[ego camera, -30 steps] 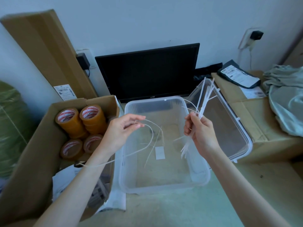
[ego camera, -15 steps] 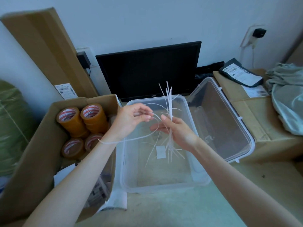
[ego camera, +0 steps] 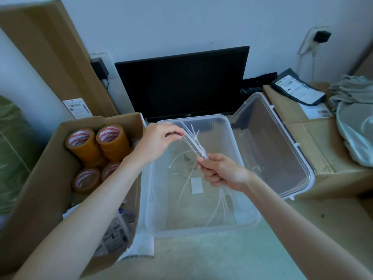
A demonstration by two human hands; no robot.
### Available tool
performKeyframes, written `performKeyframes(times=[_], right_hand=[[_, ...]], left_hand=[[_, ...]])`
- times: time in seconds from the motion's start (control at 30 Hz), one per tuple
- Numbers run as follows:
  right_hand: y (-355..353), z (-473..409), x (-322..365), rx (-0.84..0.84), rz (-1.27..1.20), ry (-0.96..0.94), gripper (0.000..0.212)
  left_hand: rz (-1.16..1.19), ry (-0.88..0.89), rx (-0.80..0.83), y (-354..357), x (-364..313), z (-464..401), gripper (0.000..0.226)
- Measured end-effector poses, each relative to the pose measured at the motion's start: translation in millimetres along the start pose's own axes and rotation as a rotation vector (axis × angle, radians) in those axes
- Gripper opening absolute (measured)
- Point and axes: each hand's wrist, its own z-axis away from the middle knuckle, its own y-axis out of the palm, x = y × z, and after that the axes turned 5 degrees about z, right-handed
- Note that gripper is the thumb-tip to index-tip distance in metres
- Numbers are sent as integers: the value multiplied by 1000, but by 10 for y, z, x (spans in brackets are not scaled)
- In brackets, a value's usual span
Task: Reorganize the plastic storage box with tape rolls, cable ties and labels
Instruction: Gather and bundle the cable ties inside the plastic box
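A clear plastic storage box (ego camera: 245, 223) stands open on the floor in front of me. My right hand (ego camera: 224, 172) grips a bundle of white cable ties (ego camera: 194, 141) above the box; the ties fan up and left from my fist and hang down below it. My left hand (ego camera: 159, 141) pinches the upper tips of those ties. A few loose cable ties (ego camera: 186, 178) and a small white label (ego camera: 196, 185) lie on the box bottom. Several brown tape rolls (ego camera: 113, 141) stand in the cardboard box (ego camera: 46, 178) on the left.
The box's clear lid (ego camera: 282, 150) leans open against a cardboard carton (ego camera: 323, 142) on the right, which carries a dark parcel (ego camera: 298, 89) and grey cloth (ego camera: 355, 118). A black monitor (ego camera: 181, 81) stands against the wall behind. Tall cardboard (ego camera: 50, 53) leans at the left.
My right hand tilted the bundle from upright to slanting up-left and dropped lower over the box. My left hand moved from the single curved tie to the bundle's upper tips.
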Motion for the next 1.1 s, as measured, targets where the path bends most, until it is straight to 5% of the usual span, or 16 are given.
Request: performKeyframes(times=[0.27, 0.47, 0.63, 0.73, 1.1], right_hand=[[-65, 75, -13, -128, -14, 76, 39], [-205, 99, -35, -384, -225, -33, 39], [-167, 98, -112, -521, -302, -101, 36], [-163, 90, -159, -569, -352, -102, 36], [-129, 46, -212, -617, -429, -81, 24]], left_hand=[[-171, 190, 154, 75, 171, -102, 25], [136, -343, 51, 556, 393, -133, 36], [-89, -658, 367, 1123, 853, -68, 25], [-340, -759, 586, 1374, 1027, 102, 48], [-532, -724, 500, 1622, 1012, 304, 35]])
